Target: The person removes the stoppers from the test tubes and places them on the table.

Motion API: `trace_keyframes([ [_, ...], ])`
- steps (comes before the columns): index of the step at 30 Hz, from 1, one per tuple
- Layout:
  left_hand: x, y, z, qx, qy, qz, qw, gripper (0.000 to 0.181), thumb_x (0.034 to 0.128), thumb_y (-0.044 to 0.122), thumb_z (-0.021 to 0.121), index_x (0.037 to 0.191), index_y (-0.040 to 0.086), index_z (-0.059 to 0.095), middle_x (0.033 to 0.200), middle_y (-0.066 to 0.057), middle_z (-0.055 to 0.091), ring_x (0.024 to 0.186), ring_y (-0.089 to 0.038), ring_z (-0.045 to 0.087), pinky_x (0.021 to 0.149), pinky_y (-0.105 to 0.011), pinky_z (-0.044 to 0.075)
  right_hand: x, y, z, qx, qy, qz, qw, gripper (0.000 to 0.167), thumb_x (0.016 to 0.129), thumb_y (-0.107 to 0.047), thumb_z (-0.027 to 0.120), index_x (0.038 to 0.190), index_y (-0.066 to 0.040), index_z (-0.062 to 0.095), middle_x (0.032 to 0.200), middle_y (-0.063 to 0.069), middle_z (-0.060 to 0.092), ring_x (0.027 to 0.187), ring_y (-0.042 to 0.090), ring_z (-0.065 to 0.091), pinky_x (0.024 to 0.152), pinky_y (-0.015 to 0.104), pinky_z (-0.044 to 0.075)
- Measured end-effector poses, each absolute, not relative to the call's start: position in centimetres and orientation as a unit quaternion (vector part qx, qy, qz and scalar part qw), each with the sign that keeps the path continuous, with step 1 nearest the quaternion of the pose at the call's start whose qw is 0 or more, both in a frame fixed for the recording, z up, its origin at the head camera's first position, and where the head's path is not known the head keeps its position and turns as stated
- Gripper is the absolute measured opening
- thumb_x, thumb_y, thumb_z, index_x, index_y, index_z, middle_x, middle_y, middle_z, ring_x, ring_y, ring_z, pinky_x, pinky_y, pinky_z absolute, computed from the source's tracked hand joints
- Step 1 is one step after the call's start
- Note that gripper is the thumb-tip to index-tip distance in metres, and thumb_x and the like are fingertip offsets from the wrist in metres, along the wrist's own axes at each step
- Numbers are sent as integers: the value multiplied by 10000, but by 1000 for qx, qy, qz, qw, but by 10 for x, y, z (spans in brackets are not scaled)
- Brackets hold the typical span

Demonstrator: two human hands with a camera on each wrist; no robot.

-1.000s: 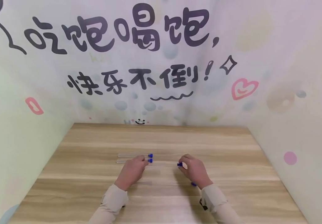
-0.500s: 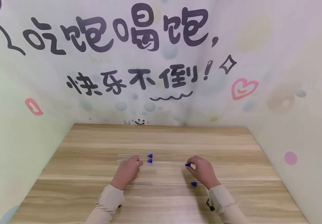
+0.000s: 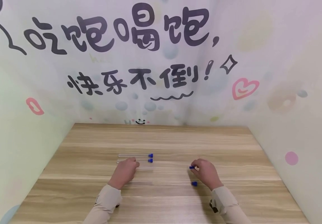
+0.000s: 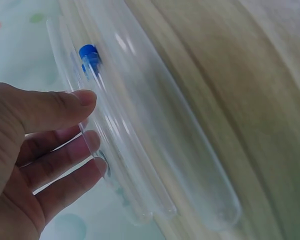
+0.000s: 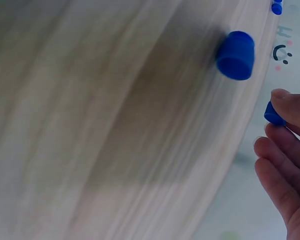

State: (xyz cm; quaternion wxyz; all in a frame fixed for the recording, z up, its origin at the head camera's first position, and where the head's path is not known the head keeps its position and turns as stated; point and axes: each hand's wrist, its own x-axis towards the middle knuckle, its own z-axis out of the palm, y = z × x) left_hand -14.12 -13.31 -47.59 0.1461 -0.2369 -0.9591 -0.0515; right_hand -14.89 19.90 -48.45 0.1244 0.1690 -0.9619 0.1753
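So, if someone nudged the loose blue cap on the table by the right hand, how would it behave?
The loose blue cap would probably roll, since it is round and lies on its side. Its tapered shape might make that path curve. It is likely light and fairly stiff, looking like small plastic with an even, undented rim.

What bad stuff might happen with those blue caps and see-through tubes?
The right hand pinches a small blue cap, so it might slip out and drop. The loose blue cap sits near that hand and could get knocked away. The round-sided tube nearest the left wrist camera might roll if the left hand bumps it.
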Motion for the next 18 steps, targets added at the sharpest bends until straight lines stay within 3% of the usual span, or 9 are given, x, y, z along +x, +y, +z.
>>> trace_keyframes([
  [7, -143, -135, -480, -231, -965, -46, 118, 197, 773, -95, 652, 684, 81, 663, 664, -36, 541, 610, -198, 601, 489, -313, 478, -148, 203, -487, 144, -973, 161, 76, 95, 738, -117, 797, 810, -108, 735, 863, 39, 727, 695, 142, 650, 615, 294, 528],
  [18, -142, -138, -485, -225, -967, -61, 104, 237, 779, -98, 639, 637, 92, 624, 640, -46, 528, 573, -216, 583, 471, -353, 465, -146, 202, -493, 136, -979, 138, 67, 103, 721, -183, 813, 797, -150, 751, 830, 18, 734, 659, 145, 663, 551, 306, 514],
])
